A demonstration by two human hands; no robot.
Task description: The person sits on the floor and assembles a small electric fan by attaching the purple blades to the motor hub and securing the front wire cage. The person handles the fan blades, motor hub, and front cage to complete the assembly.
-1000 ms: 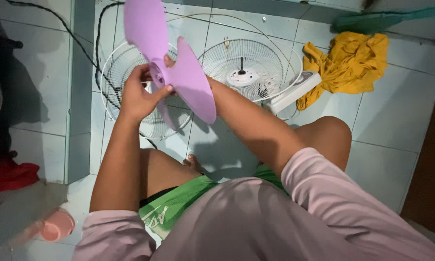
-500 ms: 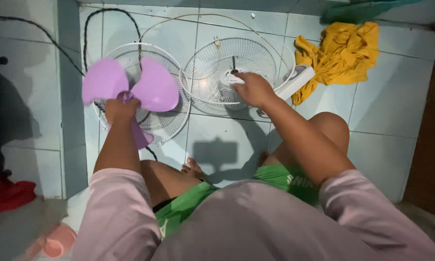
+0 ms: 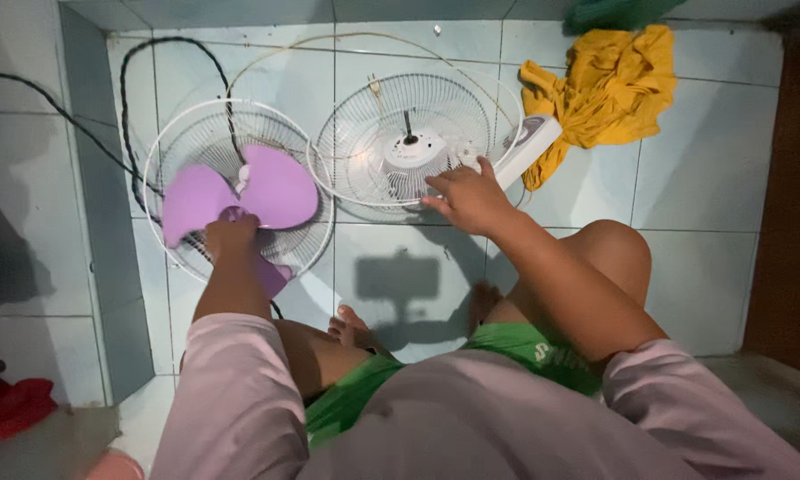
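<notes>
My left hand (image 3: pixel 232 237) grips the hub of a purple three-bladed fan propeller (image 3: pixel 275 188), held just over a loose white wire fan grille (image 3: pixel 179 142) lying on the tiled floor. My right hand (image 3: pixel 466 197) rests with fingers spread on the lower rim of the second white grille (image 3: pixel 364 147), which carries the fan's motor hub and black shaft (image 3: pixel 410 142) at its centre. The fan's white base (image 3: pixel 529 147) sticks out to the right of that grille.
A crumpled yellow cloth (image 3: pixel 609 89) lies at the back right. A black power cable (image 3: pixel 133 98) loops across the floor on the left. A raised tiled step (image 3: pixel 97 222) runs along the left. My bare knees and foot (image 3: pixel 351 327) are just below the grilles.
My right hand let go of the purple propeller and went to the right grille. My left hand lowered the propeller from up high down over the left grille.
</notes>
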